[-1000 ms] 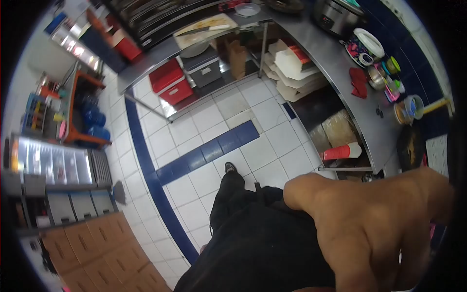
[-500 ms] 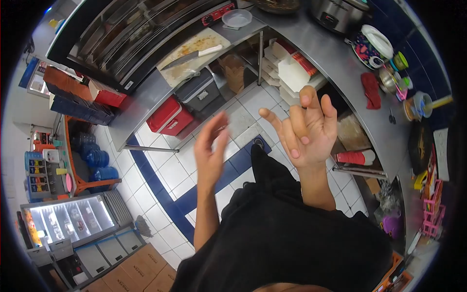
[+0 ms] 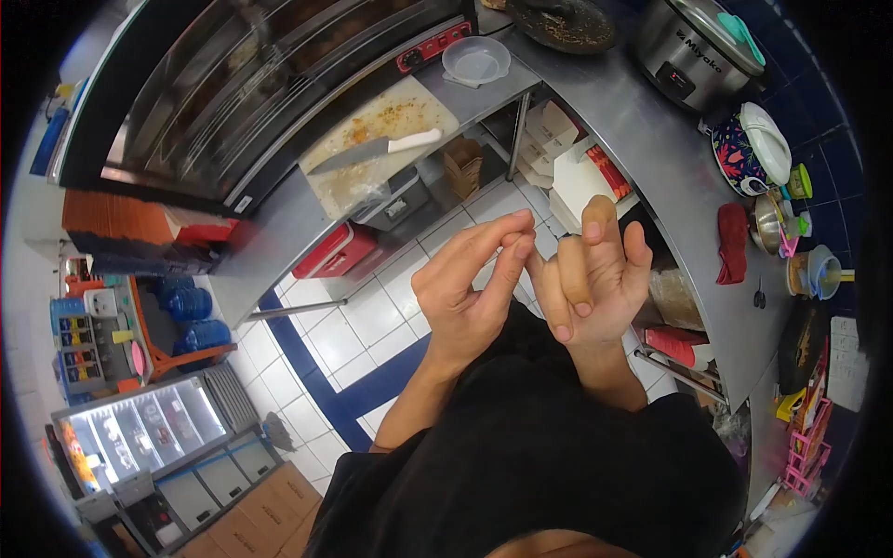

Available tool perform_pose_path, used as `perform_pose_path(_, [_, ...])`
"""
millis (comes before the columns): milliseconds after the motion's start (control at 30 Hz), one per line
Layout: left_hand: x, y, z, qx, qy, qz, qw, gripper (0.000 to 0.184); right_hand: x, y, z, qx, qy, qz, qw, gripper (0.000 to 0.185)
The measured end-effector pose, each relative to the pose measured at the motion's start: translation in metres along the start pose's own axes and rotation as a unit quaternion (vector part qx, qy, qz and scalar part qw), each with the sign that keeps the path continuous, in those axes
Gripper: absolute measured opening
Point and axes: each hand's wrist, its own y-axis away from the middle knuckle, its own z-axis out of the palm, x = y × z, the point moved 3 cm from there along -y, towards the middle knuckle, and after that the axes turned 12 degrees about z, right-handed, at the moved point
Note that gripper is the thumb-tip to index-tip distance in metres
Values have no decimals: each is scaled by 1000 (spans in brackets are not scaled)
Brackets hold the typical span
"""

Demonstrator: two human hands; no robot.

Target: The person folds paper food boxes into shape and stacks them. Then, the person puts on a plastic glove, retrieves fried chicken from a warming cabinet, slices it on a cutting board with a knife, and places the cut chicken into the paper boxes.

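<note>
My left hand (image 3: 473,290) is raised in front of my chest, with thumb and index finger pinched together. Its fingertips meet the outstretched finger of my right hand (image 3: 595,284), whose tip is hidden behind them. Whether anything small lies in that pinch, I cannot make out. The right hand is palm up, its fingers apart and partly bent, with nothing lying on the palm. Beyond the hands, a knife (image 3: 377,152) with a white handle rests on a stained cutting board (image 3: 409,107) at the steel counter.
A glass display warmer (image 3: 279,84) stands behind the board, beside a clear plastic tub (image 3: 476,59). Along the right steel counter (image 3: 665,167) are a Miyako cooker (image 3: 693,56), a patterned pot (image 3: 744,149) and a red cloth (image 3: 732,244). Below sit white boxes (image 3: 581,186) and a red cooler (image 3: 339,251).
My left hand has risen and moved right, its fingers closing at the right hand's finger. The right hand has stayed nearly in place. The view has shifted, bringing the counters closer.
</note>
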Motion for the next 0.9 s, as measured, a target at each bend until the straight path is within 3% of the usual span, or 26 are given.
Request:
perform_pose_path(267, [-58,-37,0,-11,86,-69,994,27,2,-55,-24,13,103,-55,993,58])
perform_pose_path(333, [-72,-48,-4,25,147,-109,983,28,8,-69,-24,17,124,-68,990,58])
perform_pose_path(500, [-98,-75,-18,14,156,-94,983,29,16,-102,-33,21,183,-82,979,61])
perform_pose_path(700, [-136,-88,-32,22,228,-172,958,32,38,-125,-47,69,230,-92,966,61])
perform_pose_path(900, [-181,-84,-32,-77,342,-299,887,57,48,-113,-80,175,220,-144,949,54])
